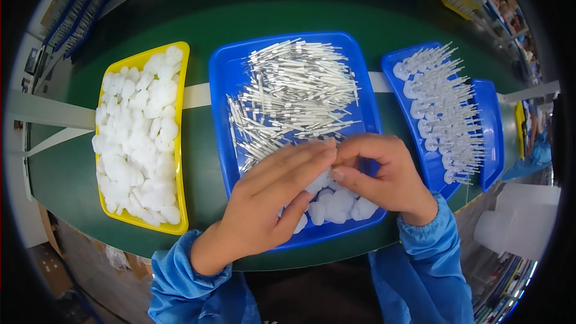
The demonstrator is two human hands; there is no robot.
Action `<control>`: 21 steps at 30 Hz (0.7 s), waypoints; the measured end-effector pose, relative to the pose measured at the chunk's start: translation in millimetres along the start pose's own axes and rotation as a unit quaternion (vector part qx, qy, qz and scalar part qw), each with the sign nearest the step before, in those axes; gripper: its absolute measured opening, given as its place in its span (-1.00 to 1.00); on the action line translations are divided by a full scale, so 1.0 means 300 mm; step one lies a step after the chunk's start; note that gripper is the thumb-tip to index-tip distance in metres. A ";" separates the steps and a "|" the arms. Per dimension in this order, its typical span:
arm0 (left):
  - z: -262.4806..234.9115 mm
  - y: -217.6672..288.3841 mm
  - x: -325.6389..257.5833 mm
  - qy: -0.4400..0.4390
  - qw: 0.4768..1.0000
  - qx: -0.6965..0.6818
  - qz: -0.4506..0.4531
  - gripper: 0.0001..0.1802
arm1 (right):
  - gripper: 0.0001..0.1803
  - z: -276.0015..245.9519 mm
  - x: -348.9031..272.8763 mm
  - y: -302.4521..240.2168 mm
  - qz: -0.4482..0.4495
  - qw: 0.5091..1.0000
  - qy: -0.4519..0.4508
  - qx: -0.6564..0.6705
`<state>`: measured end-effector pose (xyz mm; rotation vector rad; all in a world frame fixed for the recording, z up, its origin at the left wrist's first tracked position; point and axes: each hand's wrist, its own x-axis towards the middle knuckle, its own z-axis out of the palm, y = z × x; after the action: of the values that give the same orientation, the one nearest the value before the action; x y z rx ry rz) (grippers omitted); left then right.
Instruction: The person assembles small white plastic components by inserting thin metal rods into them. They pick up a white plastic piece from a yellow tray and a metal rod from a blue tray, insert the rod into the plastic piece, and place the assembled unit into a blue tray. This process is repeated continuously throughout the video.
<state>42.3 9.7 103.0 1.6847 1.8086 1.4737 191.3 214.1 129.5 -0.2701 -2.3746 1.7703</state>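
Above the near half of a blue tray (220,114), my two hands meet. My left hand (261,195) has its fingers pressed together, closed around a translucent white round piece (319,182) that is partly hidden. My right hand (384,171) pinches thumb and forefinger beside the left fingertips. What lies in that pinch is hidden. Beyond my hands, a heap of thin white-and-silver rods (300,84) fills the far part of the tray. Loose white round pieces (339,205) lie in its near part, below my hands.
A yellow tray (182,144) heaped with white round pieces stands to the left. On the right, a blue tray (396,84) holds rows of rods standing on round white bases, with another blue tray (493,132) beside it. More loaded trays line the green table's (198,204) far side.
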 end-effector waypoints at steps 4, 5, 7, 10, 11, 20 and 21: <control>0.003 0.025 0.017 0.079 0.991 0.108 0.000 -0.20 | -0.77 -0.011 -0.001 0.041 -0.156 0.971 0.026 -0.180; 0.004 0.027 0.018 0.089 0.988 0.126 -0.011 -0.19 | -0.76 -0.012 -0.006 0.056 -0.174 0.948 0.022 -0.264; 0.008 0.017 0.001 0.050 0.988 0.139 -0.046 -0.18 | -0.74 -0.009 -0.017 0.085 -0.209 0.882 0.013 -0.421; 0.019 0.006 -0.020 -0.061 0.980 0.171 -0.084 -0.19 | -0.76 -0.021 -0.017 0.058 -0.183 0.884 -0.001 -0.430; 0.023 0.003 -0.024 -0.066 0.979 0.178 -0.079 -0.20 | -0.76 -0.018 -0.015 0.060 -0.173 0.896 0.007 -0.410; 0.029 -0.001 0.026 -0.080 0.972 0.207 -0.076 -0.51 | -0.72 -0.014 -0.026 0.104 -0.146 0.920 0.032 -0.363; 0.035 -0.008 0.036 -0.074 0.973 0.205 -0.072 -0.57 | -0.72 -0.013 -0.024 0.108 -0.149 0.921 0.026 -0.359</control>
<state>45.6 24.4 100.9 1.7362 2.2044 0.9332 200.7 225.1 99.5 -0.0305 -2.7439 0.7047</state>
